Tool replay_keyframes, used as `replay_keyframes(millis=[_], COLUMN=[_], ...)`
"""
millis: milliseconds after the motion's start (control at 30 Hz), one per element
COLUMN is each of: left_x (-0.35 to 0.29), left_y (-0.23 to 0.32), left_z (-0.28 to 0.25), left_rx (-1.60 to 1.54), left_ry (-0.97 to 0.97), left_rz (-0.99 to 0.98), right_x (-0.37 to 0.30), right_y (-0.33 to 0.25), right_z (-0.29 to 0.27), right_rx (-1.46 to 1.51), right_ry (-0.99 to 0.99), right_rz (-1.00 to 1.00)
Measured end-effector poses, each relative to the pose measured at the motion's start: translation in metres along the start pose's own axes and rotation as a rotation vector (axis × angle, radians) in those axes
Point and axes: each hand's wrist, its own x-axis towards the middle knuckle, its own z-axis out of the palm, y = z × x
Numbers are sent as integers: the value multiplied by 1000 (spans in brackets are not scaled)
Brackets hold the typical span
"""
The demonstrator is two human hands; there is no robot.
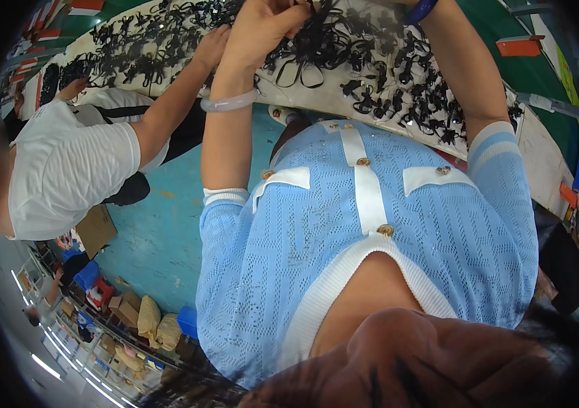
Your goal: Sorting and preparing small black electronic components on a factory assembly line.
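Left hand (262,27) at table's near edge, fingers curled into tangle of black cords (316,41). Right hand cut off by top frame edge; grip impossible to tell, only wrist with blue bangle (420,9) visible. Cords cover white table (541,156). Orange tag (519,46) beyond table's far side. Co-worker's hand (211,46) reaches into the cords.
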Motion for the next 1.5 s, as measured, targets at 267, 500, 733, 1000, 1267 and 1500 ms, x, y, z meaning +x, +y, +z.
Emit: replay_keyframes(millis=[267, 500, 733, 1000, 1267, 1500], left_x=[-10, -29, -56, -73, -51, -49], left_y=[-6, -43, -102, -163, -75, -100], left_z=[-3, -46, -69, -70, -12, -58], left_rx=[305, 431, 1080, 1154, 947, 755], left_ry=[-379, -77, 281, 535, 245, 383], left_rz=[-141, -235, -294, -240, -88, -80], right_x=[1, -30, -128, -175, -157, -157], right_y=[-11, 18, 76, 89, 70, 54], right_z=[-20, -26, 9, 59, 123, 104], right_rx=[-125, -584, -437, 475, 321, 517], right_ry=[-32, -297, -305, -476, -96, -376], right_rz=[16, 190, -16, 941, 423, 876])
